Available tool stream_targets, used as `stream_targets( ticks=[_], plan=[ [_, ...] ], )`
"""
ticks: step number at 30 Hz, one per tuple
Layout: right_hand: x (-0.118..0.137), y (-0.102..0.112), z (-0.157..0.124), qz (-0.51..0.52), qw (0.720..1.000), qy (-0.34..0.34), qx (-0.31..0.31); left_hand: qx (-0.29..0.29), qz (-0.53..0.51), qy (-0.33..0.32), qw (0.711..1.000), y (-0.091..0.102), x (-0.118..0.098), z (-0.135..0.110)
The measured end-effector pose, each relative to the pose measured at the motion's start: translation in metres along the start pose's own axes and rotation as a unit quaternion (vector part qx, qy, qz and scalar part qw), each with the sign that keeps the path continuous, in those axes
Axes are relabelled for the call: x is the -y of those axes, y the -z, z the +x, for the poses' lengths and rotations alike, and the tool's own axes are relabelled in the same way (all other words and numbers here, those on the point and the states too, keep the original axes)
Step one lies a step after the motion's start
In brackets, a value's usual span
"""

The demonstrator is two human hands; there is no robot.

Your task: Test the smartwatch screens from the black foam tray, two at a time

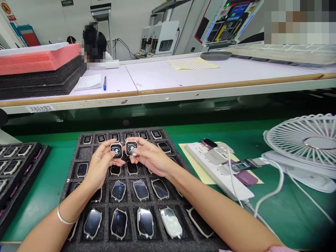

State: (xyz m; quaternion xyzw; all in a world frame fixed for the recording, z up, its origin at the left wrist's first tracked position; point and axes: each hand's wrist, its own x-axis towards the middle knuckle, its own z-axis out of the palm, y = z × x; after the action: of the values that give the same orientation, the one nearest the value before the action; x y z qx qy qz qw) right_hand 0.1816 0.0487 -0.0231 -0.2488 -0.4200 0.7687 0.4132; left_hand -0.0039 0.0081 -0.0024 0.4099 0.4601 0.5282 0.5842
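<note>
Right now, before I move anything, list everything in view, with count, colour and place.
Left-hand smartwatch: 1, dark lit screen, held above the tray.
Right-hand smartwatch: 1, dark lit screen, held beside it.
Tray smartwatches: over twenty, mostly dark, one pale, in tray cells.
Foam tray: 1, black, centre.
Second foam tray: 1, black, left edge, holding more watches.
Bench mat: 1, green, under both trays.
Power strip: 1, white, right of tray.
Desk fan: 1, white, far right.
Pen: 1, blue, on far bench.
Left hand: 1, holding its watch.
Right hand: 1, holding its watch.
</note>
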Motion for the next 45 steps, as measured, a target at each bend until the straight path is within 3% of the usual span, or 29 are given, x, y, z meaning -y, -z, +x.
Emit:
stream_targets(
  ticks=[20, 45],
  plan=[
    [-0.0023, -0.0012, -0.0007, -0.059, 0.998, 0.027, 0.010, 0.023, -0.011, 0.010, 1.000, 0.0017, 0.0030, -0.0006],
    [-0.0029, -0.0013, -0.0026, -0.090, 0.994, 0.051, 0.022, 0.011, 0.014, 0.008, 1.000, -0.0020, 0.0000, -0.0017]
  ],
)
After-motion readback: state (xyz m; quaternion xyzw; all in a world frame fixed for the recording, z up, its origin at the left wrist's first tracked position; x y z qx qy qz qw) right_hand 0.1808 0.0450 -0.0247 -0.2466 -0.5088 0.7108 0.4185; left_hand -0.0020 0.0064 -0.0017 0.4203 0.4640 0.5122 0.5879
